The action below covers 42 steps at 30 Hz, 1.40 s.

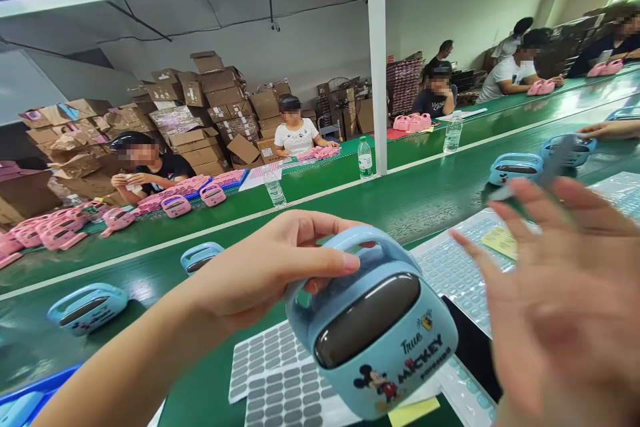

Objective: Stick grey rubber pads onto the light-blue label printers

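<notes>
Two bare hands worked over the near edge of the green conveyor belt point(430, 203). Left hand point(267, 267) had fingers curled around the carry handle of a light-blue Mickey device point(375, 333), thumb lying along the handle top, holding it tilted above a grey sticker sheet point(275, 380). Right hand point(565, 300) was blurred, fingers spread wide and flat, just beside the device and not touching it; whether the thin grey strip point(547, 170) past its fingertips was pinched, cannot tell. More blue devices point(87, 307) sat along the belt toward its left end. Far side: a water bottle point(365, 159), pink devices point(175, 205), seated workers, stacked cartons point(220, 100).
</notes>
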Tool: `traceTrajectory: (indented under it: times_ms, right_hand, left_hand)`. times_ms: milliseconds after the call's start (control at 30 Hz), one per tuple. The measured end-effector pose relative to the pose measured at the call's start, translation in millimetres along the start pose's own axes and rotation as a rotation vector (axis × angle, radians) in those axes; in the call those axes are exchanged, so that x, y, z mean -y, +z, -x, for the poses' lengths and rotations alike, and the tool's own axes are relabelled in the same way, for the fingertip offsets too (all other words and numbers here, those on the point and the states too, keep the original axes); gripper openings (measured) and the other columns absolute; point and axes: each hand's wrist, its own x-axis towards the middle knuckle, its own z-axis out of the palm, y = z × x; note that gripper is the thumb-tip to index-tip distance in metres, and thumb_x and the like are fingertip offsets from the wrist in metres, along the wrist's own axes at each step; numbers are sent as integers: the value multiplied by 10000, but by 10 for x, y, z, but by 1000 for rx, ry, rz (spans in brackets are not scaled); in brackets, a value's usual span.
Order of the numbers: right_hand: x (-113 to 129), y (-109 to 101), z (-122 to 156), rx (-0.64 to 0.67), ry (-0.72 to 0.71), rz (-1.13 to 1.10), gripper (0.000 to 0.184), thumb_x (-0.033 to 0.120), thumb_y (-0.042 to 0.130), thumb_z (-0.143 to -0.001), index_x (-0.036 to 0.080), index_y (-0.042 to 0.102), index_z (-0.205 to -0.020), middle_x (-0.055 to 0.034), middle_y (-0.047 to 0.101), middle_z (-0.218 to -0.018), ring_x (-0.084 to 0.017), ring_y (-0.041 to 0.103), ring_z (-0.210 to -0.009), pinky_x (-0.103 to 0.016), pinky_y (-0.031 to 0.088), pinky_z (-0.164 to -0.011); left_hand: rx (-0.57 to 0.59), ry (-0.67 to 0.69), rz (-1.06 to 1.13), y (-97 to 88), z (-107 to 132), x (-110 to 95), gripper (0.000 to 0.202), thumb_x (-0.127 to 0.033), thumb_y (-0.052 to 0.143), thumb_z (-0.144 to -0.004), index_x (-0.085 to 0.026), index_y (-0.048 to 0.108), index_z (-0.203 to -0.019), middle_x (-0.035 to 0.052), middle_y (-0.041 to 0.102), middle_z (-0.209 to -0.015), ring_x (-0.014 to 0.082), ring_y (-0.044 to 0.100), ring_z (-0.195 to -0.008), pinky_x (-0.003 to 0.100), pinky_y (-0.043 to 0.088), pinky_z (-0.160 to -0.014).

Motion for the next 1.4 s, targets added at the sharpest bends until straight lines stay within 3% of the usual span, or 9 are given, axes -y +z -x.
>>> traceTrajectory:
  times_ms: [133, 233, 333, 533, 633, 733, 933, 1200, 1400]
  right_hand:
    - [129, 315, 120, 165, 134, 20, 893, 536, 747, -794, 521, 186, -1488, 13, 201, -1581, -371, 231, -1461, -639, 402, -1091]
    - [134, 340, 160, 218, 187, -31, 783, 477, 690, -862, 524, 217, -1485, 37, 239, -1580, -346, 206, -1479, -464, 590, -937]
    - [153, 283, 156, 221, 236, -116, 685, 409, 607, -932, 517, 216, -1485, 70, 276, -1576, -312, 220, -1481, -304, 654, -759]
    - [170, 299, 117, 96, 241, -97, 568, 328, 470, -1003, 514, 242, -1489, 55, 295, -1568, -269, 247, -1476, -506, 478, -1079]
    - [158, 309, 115, 26, 281, -100, 554, 298, 461, -986, 509, 299, -1472, 16, 372, -1525, -265, 281, -1463, -455, 555, -993]
    - [156, 281, 127, 73, 271, -73, 669, 272, 527, -917, 491, 267, -1493, -13, 380, -1518, -301, 257, -1468, -407, 632, -835]
    - [177, 261, 131, 121, 191, 0, 867, 184, 553, -788, 429, 181, -1531, 8, 253, -1586, -345, 189, -1483, -468, 584, -953]
    - [139, 288, 120, 159, 215, 69, 885, 196, 563, -757, 467, 184, -1509, 64, 248, -1576, -319, 194, -1486, -425, 584, -954]
    - [97, 290, 121, 139, 192, 12, 854, 160, 561, -728, 383, 275, -1502, 8, 278, -1567, -358, 217, -1473, -485, 545, -1016]
  left_hand:
    - [-25, 23, 30, 87, 40, -36, 325, -302, 738, -766, -203, 721, -1075, 69, 670, -977, 143, 573, -768, 168, 403, -565]
    - [-55, 35, 23, 94, 59, -54, 270, -292, 744, -765, -196, 741, -1018, 51, 651, -936, 96, 509, -697, 135, 348, -516]
    - [-42, 36, 2, 72, 54, -57, 223, -279, 724, -785, -176, 748, -981, 28, 608, -860, 54, 399, -622, 116, 281, -474]
    - [-17, 32, 29, 39, -15, -32, 218, -281, 718, -800, -172, 749, -986, -21, 479, -663, 27, 272, -526, 112, 218, -432]
    - [-11, 33, 58, 44, -48, -25, 205, -268, 716, -797, -163, 749, -970, -19, 467, -665, 29, 284, -534, 108, 222, -434]
    - [-4, 30, 66, 50, -66, -28, 211, -254, 711, -798, -158, 750, -982, -20, 455, -658, 31, 277, -539, 102, 219, -437]
    - [-4, 26, 44, 51, -64, -21, 240, -292, 712, -789, -165, 750, -989, 3, 525, -725, 39, 276, -543, 125, 212, -433]
    - [-25, 8, 10, 40, -60, 2, 260, -309, 718, -780, -172, 745, -999, 32, 590, -836, 60, 327, -607, 136, 242, -482]
    - [-8, -10, 34, 25, -105, 10, 258, -299, 703, -781, -162, 731, -998, 43, 598, -856, 67, 316, -597, 153, 232, -479]
